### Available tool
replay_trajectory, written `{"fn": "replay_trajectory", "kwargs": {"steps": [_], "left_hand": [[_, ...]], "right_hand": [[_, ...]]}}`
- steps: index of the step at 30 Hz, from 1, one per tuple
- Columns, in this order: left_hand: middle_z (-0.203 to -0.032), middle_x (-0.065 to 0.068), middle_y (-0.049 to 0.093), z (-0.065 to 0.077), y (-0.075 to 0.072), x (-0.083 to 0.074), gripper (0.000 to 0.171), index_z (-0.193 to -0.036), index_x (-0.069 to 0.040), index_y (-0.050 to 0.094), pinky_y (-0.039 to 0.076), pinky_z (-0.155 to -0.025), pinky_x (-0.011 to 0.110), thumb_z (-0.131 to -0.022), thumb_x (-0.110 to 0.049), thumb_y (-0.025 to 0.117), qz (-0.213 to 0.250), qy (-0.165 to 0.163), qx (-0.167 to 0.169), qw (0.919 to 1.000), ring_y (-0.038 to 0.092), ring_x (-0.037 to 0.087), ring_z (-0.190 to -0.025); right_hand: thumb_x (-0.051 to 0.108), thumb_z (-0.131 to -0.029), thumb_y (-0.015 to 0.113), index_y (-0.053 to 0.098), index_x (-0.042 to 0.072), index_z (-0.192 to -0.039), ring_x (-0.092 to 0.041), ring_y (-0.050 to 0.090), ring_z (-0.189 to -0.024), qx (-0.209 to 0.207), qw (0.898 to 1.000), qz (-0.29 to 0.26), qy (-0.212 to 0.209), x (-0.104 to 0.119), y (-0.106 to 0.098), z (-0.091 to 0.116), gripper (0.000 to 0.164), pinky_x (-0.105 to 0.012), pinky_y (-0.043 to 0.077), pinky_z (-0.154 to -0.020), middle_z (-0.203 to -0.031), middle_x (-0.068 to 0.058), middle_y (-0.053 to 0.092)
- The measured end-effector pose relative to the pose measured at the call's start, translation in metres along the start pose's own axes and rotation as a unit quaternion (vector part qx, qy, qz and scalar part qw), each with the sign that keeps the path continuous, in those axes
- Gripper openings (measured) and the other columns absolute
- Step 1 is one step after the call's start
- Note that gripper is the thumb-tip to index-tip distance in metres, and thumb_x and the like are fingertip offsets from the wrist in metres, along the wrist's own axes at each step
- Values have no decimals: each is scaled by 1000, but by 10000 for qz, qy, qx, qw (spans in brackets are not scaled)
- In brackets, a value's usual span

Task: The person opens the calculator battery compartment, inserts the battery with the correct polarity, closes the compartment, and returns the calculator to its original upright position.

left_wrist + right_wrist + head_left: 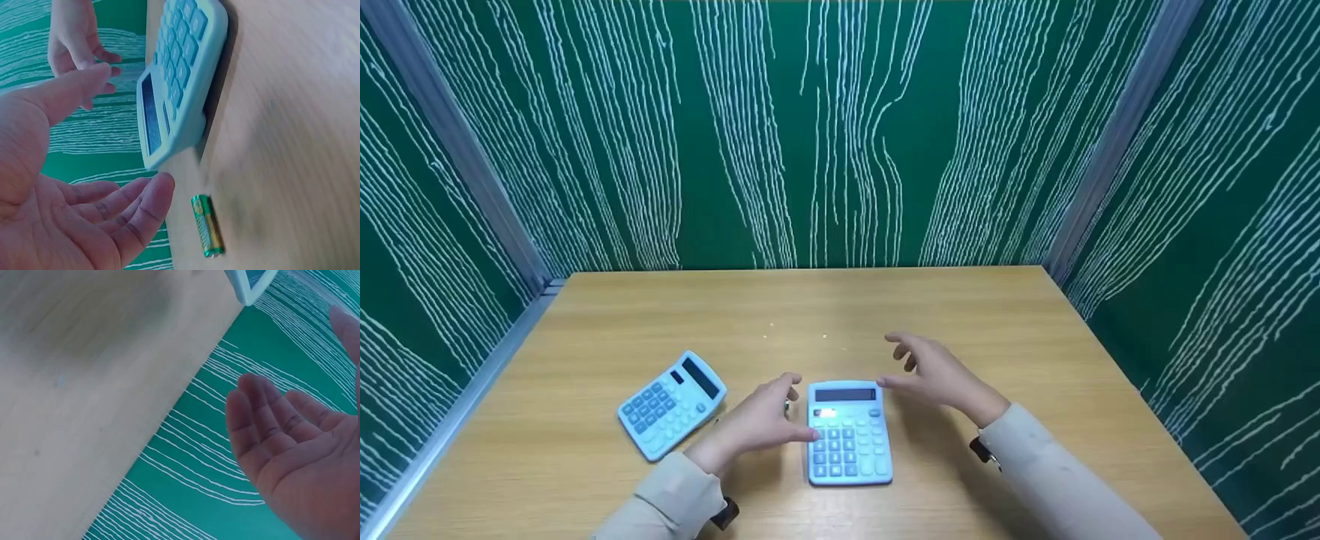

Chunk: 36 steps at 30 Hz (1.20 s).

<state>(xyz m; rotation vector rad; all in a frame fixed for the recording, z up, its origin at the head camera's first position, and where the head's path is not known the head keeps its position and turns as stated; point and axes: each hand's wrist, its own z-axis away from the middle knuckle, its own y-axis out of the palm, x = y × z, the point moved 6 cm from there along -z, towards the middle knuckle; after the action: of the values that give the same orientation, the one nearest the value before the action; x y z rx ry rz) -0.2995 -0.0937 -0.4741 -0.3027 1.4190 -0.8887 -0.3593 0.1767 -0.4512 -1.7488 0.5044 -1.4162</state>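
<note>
A light blue calculator (pixel 851 469) lies face up on the table, its screen at the far end. On its left side is my left hand (pixel 757 418), fingers loosely bent and apart, with the thumb tip over the edge by the keys. Nothing is in that palm in the left wrist view. My right hand (pixel 934 375) hovers at the calculator's upper right corner, thumb stretched towards it and fingers loosely curved around air. A green and gold battery (pixel 207 226) lies on the table near the left fingertips, mostly hidden behind that hand in the head view.
A second light blue calculator (pixel 671 405) lies turned at an angle to the left of my left hand. Tiny pale specks (pixel 824 336) dot the wooden table (pixel 720 300) beyond the hands. Green panels (pixel 840 135) with white wavy lines enclose the back and sides.
</note>
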Motion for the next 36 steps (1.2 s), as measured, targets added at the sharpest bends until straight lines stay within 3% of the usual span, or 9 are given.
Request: {"fn": "replay_trajectory", "kwargs": {"steps": [3,9,16,22,31,36], "left_hand": [[-139,13,66,0,3,0,97,-161,-5,44,58,-100,52,-84,-35,95,155,-106,82,9998,65,29,-114],[-123,8,66,2,11,2,97,-159,-4,45,54,-79,37,-81,-26,97,357,-275,269,9986,62,22,-92],[-115,7,66,4,22,3,95,-156,0,45,53,-91,42,-78,-17,98,455,-113,392,9981,61,23,-99],[-110,10,63,6,28,2,100,-159,2,41,53,-87,40,-78,-11,97,680,-17,509,9964,60,24,-97],[-109,8,63,6,37,7,108,-163,5,37,54,-89,40,-75,-11,99,505,-85,544,9972,61,24,-97],[-113,9,67,6,42,7,109,-163,4,37,57,-87,42,-74,-8,99,685,-28,633,9956,64,24,-100]], "right_hand": [[36,-95,86,56,7,-154,-28,68,-105,80,9999,-67,7,-3,5,-2,72,-48,62,-94,-126,-15,72],[30,-96,86,61,2,-148,-24,66,-97,289,9992,-278,-56,-8,17,-5,64,-42,61,-86,-120,-16,73],[26,-97,85,61,-1,-146,-21,64,-91,573,9977,-362,-63,-11,30,-7,61,-35,57,-80,-119,-15,71],[22,-98,83,62,-2,-142,-19,64,-90,750,9965,-362,-77,-11,38,-8,54,-34,57,-78,-117,-14,72],[11,-104,73,69,-5,-130,-15,65,-77,993,9923,-651,-341,-10,53,-12,30,-26,57,-66,-105,-12,70],[8,-109,64,73,0,-118,-16,65,-75,1092,9904,-796,-273,-10,58,-12,15,-26,57,-64,-100,-8,69]]}}
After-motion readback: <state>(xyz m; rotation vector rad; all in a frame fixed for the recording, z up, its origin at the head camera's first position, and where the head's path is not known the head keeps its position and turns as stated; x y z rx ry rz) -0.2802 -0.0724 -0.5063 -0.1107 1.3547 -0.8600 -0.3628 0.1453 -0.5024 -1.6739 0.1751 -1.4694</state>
